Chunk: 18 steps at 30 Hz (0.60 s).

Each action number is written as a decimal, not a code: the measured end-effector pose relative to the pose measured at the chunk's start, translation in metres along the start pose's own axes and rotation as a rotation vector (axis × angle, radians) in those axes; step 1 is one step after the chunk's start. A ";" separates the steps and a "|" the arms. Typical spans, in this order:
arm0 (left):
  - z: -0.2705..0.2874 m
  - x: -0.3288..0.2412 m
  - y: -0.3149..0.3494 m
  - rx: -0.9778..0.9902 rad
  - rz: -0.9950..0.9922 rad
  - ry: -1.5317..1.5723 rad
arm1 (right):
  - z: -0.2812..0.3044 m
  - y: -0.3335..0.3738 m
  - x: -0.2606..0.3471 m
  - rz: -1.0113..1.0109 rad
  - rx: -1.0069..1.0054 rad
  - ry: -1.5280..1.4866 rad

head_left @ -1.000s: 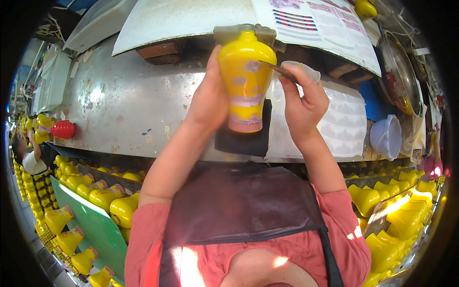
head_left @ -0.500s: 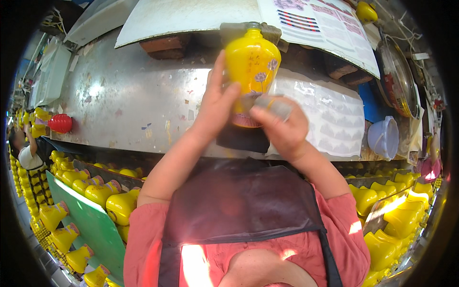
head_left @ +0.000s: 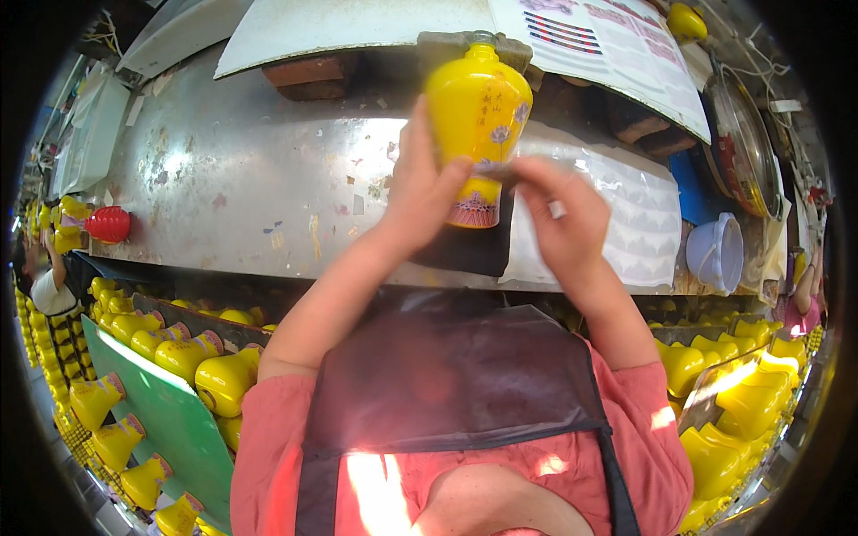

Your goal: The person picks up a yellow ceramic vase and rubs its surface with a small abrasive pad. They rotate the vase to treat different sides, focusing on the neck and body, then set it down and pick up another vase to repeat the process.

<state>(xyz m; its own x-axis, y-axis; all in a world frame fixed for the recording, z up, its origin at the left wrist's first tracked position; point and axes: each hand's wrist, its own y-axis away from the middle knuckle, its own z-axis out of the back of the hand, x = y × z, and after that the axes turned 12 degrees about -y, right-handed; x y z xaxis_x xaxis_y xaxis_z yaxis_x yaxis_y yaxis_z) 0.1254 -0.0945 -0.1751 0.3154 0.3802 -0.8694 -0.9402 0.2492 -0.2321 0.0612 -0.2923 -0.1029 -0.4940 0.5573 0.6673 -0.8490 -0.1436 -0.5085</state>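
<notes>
A glossy yellow bottle (head_left: 474, 107) lies with its neck away from me, resting on a dark grey block (head_left: 438, 52). It carries purple flower decals, small lettering and a patterned band round its base. My left hand (head_left: 420, 192) grips the bottle's left side, thumb across its front. At the bottle's lower right, my right hand (head_left: 572, 210) is closed on a small grey flat scraper-like piece (head_left: 497, 170), its edge against the bottle's front. Motion blurs that piece, so its exact kind is unclear. A black cloth or pad (head_left: 465, 255) lies beneath the base.
Wet decal sheets (head_left: 617, 223) lie on the metal table (head_left: 268, 170) to the right. Printed sheets rest on a raised white board (head_left: 357, 31) propped on bricks. A pale bucket (head_left: 715, 255) stands far right, a red ribbed object (head_left: 109, 225) far left. Yellow bottles (head_left: 228, 380) crowd both sides.
My right hand has swung right and turned, so the grey piece now shows edge-on. The bottle has shifted slightly right and away, turning a little; my left hand still grips it.
</notes>
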 end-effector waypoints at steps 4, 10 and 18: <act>0.005 0.000 0.000 0.055 -0.022 -0.007 | 0.012 -0.015 -0.017 -0.607 -0.187 -0.585; 0.015 -0.001 -0.003 0.175 0.085 0.312 | -0.017 -0.019 -0.020 -0.586 0.001 -0.331; 0.020 -0.016 -0.015 0.272 0.084 0.292 | -0.024 -0.010 -0.049 -0.477 0.019 -0.476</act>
<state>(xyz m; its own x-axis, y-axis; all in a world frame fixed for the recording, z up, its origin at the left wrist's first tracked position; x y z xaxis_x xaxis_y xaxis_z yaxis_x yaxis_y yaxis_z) 0.1377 -0.0860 -0.1491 0.1524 0.1499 -0.9769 -0.8805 0.4695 -0.0653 0.0987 -0.2987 -0.1434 -0.0896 0.1428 0.9857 -0.9957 0.0123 -0.0923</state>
